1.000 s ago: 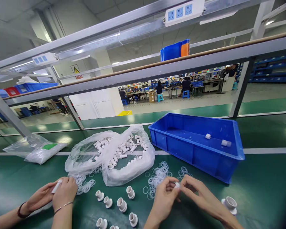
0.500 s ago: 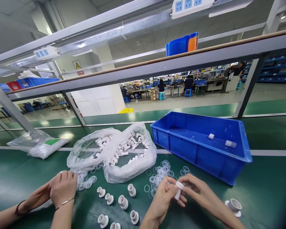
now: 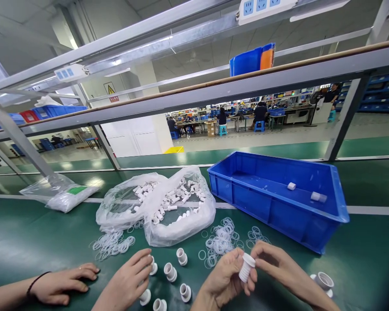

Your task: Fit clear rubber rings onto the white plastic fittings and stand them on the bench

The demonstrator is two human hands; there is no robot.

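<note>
My left hand (image 3: pixel 225 278) is closed around a white ribbed plastic fitting (image 3: pixel 246 268), held tilted with its wider rim up. At that rim, the fingertips of my right hand (image 3: pixel 275 263) are pinched against the fitting; whether they also hold a ring is too small to tell. Just behind my hands lies a pile of thin clear rings (image 3: pixel 223 237), with a smaller group of rings (image 3: pixel 256 234) to its right. Several white flanged fittings (image 3: pixel 170 272) stand to the left of my left hand. Another white flanged fitting (image 3: pixel 324 280) sits right of my right forearm.
A co-worker's hands (image 3: pixel 128 280) are at the left, one by the standing fittings. Behind are clear bags (image 3: pixel 181 233) of white tubes and a blue bin (image 3: pixel 272 216) with two small white pieces. A sealed bag (image 3: pixel 73 199) lies far left. A shelf (image 3: pixel 194 93) spans above.
The fitting in my left hand has turned, its ribbed side now showing more. The co-worker's hands have parted, one moving right to the standing fittings. The view has shifted slightly.
</note>
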